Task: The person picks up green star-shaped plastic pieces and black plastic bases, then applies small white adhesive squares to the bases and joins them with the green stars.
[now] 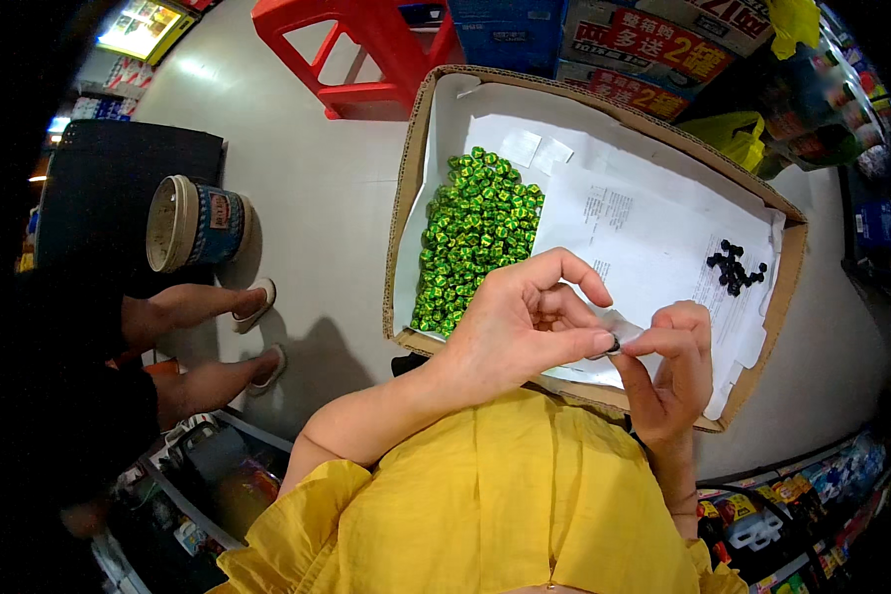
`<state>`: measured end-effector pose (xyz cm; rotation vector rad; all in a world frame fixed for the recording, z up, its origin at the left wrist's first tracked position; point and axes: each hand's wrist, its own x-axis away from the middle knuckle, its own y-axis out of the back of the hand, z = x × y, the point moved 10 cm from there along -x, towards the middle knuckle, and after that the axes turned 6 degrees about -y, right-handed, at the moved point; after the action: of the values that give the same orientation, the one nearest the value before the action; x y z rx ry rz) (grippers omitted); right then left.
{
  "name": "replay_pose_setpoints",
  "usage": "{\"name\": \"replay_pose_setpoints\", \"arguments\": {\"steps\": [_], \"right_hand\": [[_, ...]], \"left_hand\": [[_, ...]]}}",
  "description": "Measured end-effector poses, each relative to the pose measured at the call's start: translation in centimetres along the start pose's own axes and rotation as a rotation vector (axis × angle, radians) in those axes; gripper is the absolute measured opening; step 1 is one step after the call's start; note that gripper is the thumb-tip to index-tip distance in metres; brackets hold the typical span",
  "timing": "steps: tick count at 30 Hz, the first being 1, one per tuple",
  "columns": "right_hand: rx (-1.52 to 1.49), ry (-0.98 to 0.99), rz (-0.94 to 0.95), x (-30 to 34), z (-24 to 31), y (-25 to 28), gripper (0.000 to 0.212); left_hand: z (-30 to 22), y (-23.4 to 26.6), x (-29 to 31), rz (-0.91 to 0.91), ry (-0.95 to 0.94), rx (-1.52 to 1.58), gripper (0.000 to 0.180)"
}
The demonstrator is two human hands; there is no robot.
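Pale flooring [317, 223] surrounds the cardboard box [403, 198] I'm looking down into, with a red stool [391, 59] beyond its far left corner. My left hand [540, 327] pinches a small dark piece [614, 346] near the box's front edge; my right hand [668, 371] has fingertips closed on the pale scrap [619, 325] touching it. Green foil-wrapped pieces [477, 238] heap at the box's left, loose dark pieces [733, 267] at its right.
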<state>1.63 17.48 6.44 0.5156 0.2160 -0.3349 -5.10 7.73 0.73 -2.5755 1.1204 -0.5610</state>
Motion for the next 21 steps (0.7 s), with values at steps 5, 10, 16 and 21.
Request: {"name": "replay_pose_setpoints", "arguments": {"steps": [5, 10, 16, 21], "right_hand": [[-0.481, -0.375, -0.141, 1.1, -2.8, -0.9, 0.019], [-0.499, -0.403, -0.036, 1.9, -3.6, -2.4, 0.010], [-0.608, -0.394, -0.103, 1.7, -3.5, -2.0, 0.008], [-0.657, -0.386, -0.075, 1.5, -3.2, -2.4, 0.009]], "left_hand": [[-0.9, 0.6, 0.6, -0.069, -0.114, -0.032, 0.024], [-1.3, 0.5, 0.8, -0.098, -0.201, -0.132, 0.025], [-2.1, 0.1, 1.2, -0.091, -0.279, -0.214, 0.031], [-2.2, 0.2, 1.2, -0.106, -0.305, -0.120, 0.033]]}}
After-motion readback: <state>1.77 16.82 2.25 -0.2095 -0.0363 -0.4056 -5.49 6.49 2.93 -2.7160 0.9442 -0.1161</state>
